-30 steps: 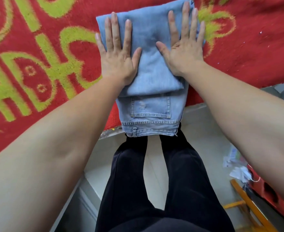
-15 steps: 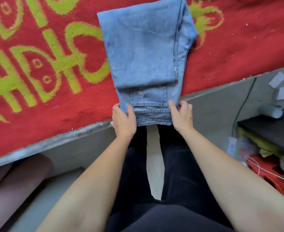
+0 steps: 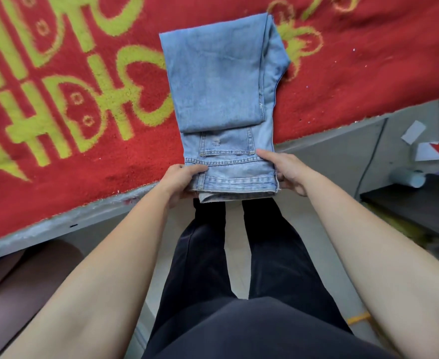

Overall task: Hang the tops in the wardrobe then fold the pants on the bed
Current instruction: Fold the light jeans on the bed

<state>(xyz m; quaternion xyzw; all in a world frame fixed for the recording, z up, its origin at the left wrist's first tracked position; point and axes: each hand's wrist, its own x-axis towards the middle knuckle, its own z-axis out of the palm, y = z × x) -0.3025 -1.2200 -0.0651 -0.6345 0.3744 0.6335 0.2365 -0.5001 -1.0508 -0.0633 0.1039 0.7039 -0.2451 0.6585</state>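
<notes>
Folded light-blue jeans (image 3: 221,81) on the red bed cover (image 3: 83,156), waistband overhanging the bed edge, left hand (image 3: 181,181) and right hand (image 3: 285,172) each pinching a waistband corner, thumbs on top

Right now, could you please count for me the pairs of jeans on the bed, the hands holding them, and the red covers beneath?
Light-blue folded jeans: 1
Hands gripping the waistband, left hand and right hand: 2
Red bedcover with green pattern: 1
Total: 4
</notes>
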